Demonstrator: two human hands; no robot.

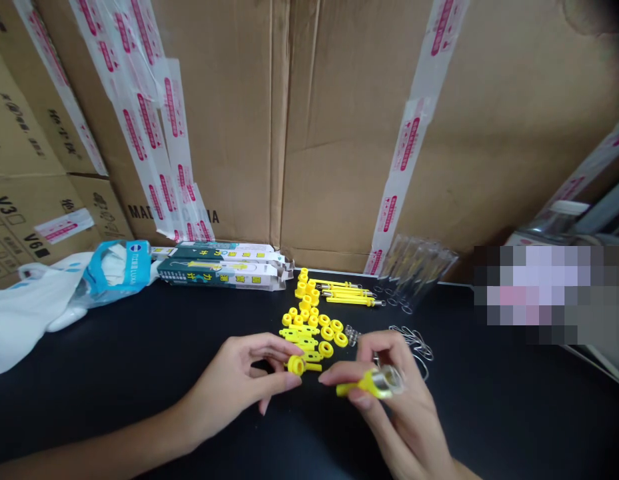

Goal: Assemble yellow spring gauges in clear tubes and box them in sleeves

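Near the middle of the black table, my left hand (256, 370) pinches a small round yellow cap (295, 365) between thumb and fingers. Its hole faces me, and a thin yellow stem shows just behind it. To the right, my right hand (399, 400) is closed on a yellow rod with a silvery, spring-like end (372, 383), which looks like a spring scale part. A clear rim shows around that end, partly blurred. The two held pieces are apart. Beyond my left fingertips lie flat yellow strips (299, 333) and several yellow rings (326, 331).
Yellow caps (305, 290), assembled yellow rods (349, 293) and clear tubes (419, 267) lie farther back. Metal hooks (414, 340) and small springs (352, 333) are by my right hand. Printed boxes (224, 267) and a blue tissue pack (116, 267) stand left. Cardboard (334, 133) walls the back.
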